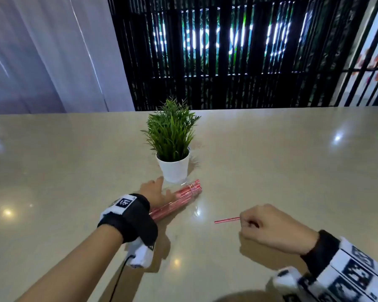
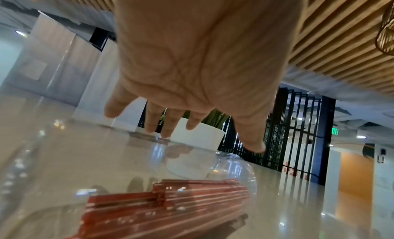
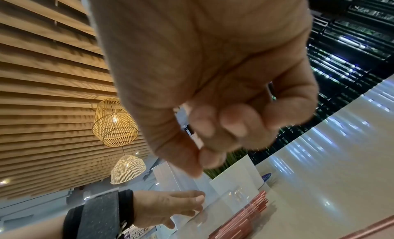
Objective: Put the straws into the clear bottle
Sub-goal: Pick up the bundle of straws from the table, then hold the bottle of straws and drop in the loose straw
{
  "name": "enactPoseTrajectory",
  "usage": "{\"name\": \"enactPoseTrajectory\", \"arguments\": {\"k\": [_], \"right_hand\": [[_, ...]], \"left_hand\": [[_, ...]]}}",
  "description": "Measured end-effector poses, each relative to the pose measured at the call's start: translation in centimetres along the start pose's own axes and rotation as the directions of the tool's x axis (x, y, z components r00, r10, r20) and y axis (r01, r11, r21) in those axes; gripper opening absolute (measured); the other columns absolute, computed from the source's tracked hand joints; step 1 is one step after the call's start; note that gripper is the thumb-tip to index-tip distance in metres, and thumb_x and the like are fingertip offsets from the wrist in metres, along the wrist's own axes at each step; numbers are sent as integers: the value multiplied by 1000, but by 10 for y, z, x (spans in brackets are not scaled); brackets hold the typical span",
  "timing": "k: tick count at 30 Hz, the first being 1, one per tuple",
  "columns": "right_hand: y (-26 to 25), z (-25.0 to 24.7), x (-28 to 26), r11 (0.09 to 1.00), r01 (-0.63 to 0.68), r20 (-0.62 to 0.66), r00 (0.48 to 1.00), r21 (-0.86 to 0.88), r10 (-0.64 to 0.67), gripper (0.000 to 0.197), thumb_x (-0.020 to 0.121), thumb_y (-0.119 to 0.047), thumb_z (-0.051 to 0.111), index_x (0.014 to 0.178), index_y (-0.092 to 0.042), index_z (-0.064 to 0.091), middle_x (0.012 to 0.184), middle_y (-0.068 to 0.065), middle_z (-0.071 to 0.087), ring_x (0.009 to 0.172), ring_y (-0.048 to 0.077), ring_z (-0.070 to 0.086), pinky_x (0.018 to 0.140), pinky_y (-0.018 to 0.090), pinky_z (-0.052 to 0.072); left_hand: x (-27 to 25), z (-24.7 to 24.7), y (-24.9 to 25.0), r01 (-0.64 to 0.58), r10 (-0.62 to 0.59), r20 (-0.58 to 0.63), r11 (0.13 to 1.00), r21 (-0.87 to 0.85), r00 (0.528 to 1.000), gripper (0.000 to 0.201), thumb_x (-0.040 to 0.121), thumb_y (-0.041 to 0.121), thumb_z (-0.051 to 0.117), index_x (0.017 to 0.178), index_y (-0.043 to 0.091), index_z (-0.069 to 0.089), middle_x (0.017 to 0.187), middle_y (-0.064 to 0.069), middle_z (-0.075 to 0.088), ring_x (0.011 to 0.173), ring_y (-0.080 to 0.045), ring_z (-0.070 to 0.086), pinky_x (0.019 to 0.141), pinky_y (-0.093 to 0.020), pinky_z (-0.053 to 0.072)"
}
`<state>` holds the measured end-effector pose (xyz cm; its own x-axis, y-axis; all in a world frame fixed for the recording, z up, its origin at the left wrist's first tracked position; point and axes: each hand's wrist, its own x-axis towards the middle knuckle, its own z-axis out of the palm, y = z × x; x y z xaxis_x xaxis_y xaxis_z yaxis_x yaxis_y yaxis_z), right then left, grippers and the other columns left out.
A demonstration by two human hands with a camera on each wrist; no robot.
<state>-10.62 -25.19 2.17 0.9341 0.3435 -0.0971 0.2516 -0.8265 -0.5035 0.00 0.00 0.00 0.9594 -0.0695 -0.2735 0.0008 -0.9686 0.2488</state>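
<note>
Beige table [image 1: 271, 160]; right hand [image 1: 273, 228] pinching straw [image 1: 227, 220].

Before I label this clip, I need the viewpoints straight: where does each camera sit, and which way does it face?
Head: looks down the table at both forearms, left hand, right hand.
Left wrist: under the open palm, towards straws in the clear bottle.
Right wrist: under curled fingers; left hand beyond.
All three share the white plant pot.
</note>
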Motion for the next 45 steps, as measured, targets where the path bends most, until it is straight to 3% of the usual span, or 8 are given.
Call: {"name": "enactPoseTrajectory", "arguments": {"k": [6, 14, 19, 25, 31, 36, 39, 45], "right_hand": [[17, 2, -13, 996, 17, 131, 991, -93, -4, 20, 68, -30, 47, 52, -19, 42, 49, -10, 47, 53, 7, 40, 54, 25, 28], [28, -3, -12, 996, -15, 158, 987, -90, 29, 20, 64, -37, 41, 67, -18, 47, 53, -9, 47, 55, 7, 38, 55, 26, 27], [29, -4, -13, 994, -59, 190, 979, -93, 76, 19, 75, -29, 48, 58, -23, 44, 50, -12, 49, 52, 5, 40, 52, 22, 26], [34, 1, -3, 970, -97, 116, 985, -225, 125, 16, 80, -26, 44, 65, -19, 41, 57, -2, 40, 56, 10, 34, 52, 28, 23], [27, 4, 17, 997, -76, 6, 997, -34, 76, 17, 84, -31, 49, 82, -17, 59, 74, 6, 68, 72, 21, 60, 69, 39, 46], [30, 9, 34, 998, -62, -124, 990, 24, 65, 9, 84, -28, 53, 79, -22, 59, 64, -1, 61, 61, 12, 50, 63, 38, 42], [41, 6, 49, 995, -77, -142, 988, -57, 68, 5, 85, -28, 55, 83, -26, 60, 71, -10, 54, 74, 14, 54, 68, 33, 41], [50, 4, 86, 873, 31, 121, 992, -486, 32, 33, 90, -19, 46, 122, -20, 56, 128, 3, 54, 115, 24, 53, 87, 33, 43]], "left_hand": [[11, 7, -11, 35, -25, 147, 997, -69, 989, 67, 94, 43, 32, 146, 14, 1, 156, -14, 13, 142, -28, 19, 115, -37, 17], [24, 7, -14, 88, -44, 233, 980, -180, 971, 82, 83, 40, 57, 146, 17, 10, 154, -9, 25, 138, -26, 29, 110, -32, 25], [26, 6, -10, 90, -52, 285, 989, -119, 957, 74, 61, 51, 67, 123, 16, 46, 127, -8, 53, 114, -27, 51, 92, -35, 43], [17, 13, -13, 41, -19, 99, 972, -229, 995, 55, 74, 43, 66, 112, 9, 43, 102, -8, 54, 84, -22, 51, 60, -28, 41], [-5, -3, -3, -108, 126, -27, 691, -715, 992, 79, 60, 45, 61, 125, 15, 27, 102, -2, 57, 89, -18, 62, 66, -28, 50], [-21, -5, 12, -240, 206, -157, 483, -842, 966, 72, 65, 39, 59, 128, 21, 28, 102, 6, 55, 88, -8, 61, 69, -27, 50], [-27, 4, 15, -295, 210, -226, 407, -865, 951, 68, 65, 42, 62, 124, 24, 32, 106, 10, 54, 92, -7, 61, 71, -27, 49], [-29, 19, 19, -351, 179, -314, 243, -904, 932, 71, 47, 49, 72, 109, 33, 40, 108, 7, 55, 99, -11, 60, 76, -28, 52]]}}
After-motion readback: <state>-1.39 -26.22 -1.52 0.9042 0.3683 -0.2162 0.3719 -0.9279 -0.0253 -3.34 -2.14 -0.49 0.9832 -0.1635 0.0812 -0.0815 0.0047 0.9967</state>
